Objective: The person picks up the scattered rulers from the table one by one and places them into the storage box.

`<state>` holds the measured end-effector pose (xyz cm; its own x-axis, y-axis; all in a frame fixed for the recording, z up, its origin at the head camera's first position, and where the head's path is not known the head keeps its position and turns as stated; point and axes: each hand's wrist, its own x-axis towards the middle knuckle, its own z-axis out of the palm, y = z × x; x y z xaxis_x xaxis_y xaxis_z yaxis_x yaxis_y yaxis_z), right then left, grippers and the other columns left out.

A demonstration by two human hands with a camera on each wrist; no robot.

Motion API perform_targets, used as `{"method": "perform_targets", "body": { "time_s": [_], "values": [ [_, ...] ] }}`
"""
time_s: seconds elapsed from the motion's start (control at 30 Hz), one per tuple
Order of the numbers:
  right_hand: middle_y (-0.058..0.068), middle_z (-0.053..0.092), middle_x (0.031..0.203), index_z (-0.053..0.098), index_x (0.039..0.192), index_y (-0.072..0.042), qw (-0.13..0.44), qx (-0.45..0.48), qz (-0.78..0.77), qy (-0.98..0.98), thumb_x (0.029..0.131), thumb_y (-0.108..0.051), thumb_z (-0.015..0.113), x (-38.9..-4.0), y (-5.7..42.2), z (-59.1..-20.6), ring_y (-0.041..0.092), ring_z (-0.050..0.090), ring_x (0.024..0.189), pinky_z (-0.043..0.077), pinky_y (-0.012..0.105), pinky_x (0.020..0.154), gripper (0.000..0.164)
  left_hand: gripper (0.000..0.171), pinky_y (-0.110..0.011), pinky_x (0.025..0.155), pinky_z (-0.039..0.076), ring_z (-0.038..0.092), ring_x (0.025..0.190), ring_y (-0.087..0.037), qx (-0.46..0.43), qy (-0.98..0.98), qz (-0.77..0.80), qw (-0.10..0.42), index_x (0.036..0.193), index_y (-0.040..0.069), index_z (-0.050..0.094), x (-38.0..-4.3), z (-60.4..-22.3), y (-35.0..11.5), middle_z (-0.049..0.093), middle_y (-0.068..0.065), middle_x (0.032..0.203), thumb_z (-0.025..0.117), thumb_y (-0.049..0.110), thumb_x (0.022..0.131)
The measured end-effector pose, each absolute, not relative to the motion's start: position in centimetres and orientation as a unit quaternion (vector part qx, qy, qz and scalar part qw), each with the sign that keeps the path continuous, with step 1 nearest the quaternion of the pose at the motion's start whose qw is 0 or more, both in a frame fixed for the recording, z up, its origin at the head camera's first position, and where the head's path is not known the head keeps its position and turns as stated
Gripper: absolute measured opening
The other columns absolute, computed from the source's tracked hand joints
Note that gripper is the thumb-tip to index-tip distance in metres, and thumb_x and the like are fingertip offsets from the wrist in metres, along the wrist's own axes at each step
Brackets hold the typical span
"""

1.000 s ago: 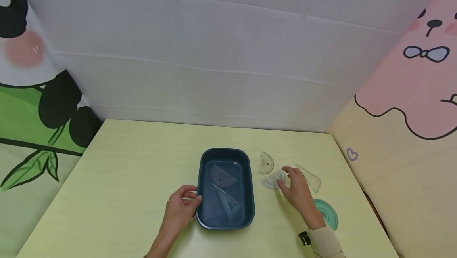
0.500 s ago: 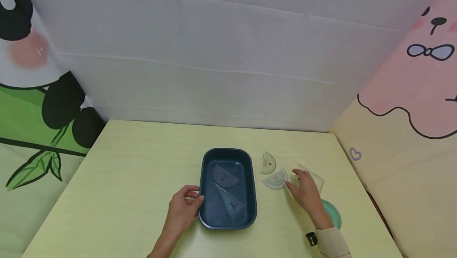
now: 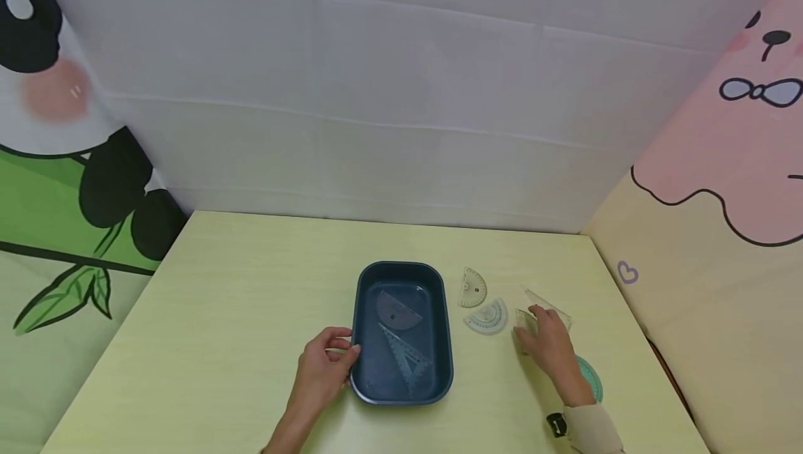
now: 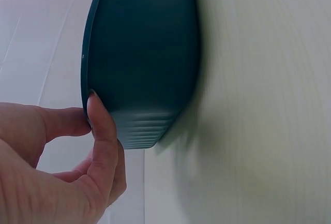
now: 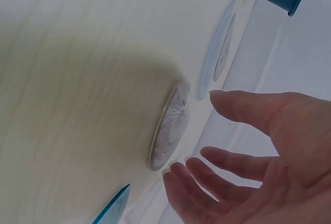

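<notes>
My left hand (image 3: 323,365) pinches the left rim of a dark blue plastic tray (image 3: 448,342); in the left wrist view the thumb and fingers meet at its lip. Inside the tray lie a clear protractor (image 3: 396,312) and a clear set square (image 3: 404,360). My right hand (image 3: 552,349) hovers over the table with thumb and fingers spread apart. Between them in the right wrist view is a clear protractor (image 5: 169,131), which the hand partly covers in the head view. A see-through ruler-like piece (image 3: 555,309) lies just behind that hand.
Left of the right hand lie a pale bluish protractor (image 3: 486,316) and a small clear protractor (image 3: 472,288). A green protractor (image 3: 591,379) is partly hidden by the right forearm. A white cloth wall (image 3: 401,161) rises behind the table (image 3: 251,286).
My right hand has shifted right and slightly nearer, away from the pale bluish protractor to the clear protractor beside it. My left hand keeps its hold on the tray rim.
</notes>
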<state>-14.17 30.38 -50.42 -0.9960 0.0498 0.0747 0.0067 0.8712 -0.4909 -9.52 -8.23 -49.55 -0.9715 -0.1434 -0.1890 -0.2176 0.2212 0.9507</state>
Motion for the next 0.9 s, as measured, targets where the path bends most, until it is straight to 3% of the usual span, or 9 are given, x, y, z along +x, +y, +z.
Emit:
{"method": "perform_targets", "body": {
  "time_s": [0.9],
  "values": [
    [0.035, 0.059, 0.105, 0.059, 0.116, 0.018, 0.012, -0.029, 0.23, -0.973, 0.092, -0.016, 0.075, -13.8, 31.7, -50.7, 0.05, 0.058, 0.095, 0.049, 0.062, 0.082, 0.045, 0.032, -0.032, 0.051, 0.055, 0.066, 0.075, -0.021, -0.119, 0.784, 0.608, 0.033, 0.121, -0.004, 0.065, -9.2, -49.0, -8.1, 0.065, -0.012, 0.095, 0.073, 0.002, 0.091]
  ]
}}
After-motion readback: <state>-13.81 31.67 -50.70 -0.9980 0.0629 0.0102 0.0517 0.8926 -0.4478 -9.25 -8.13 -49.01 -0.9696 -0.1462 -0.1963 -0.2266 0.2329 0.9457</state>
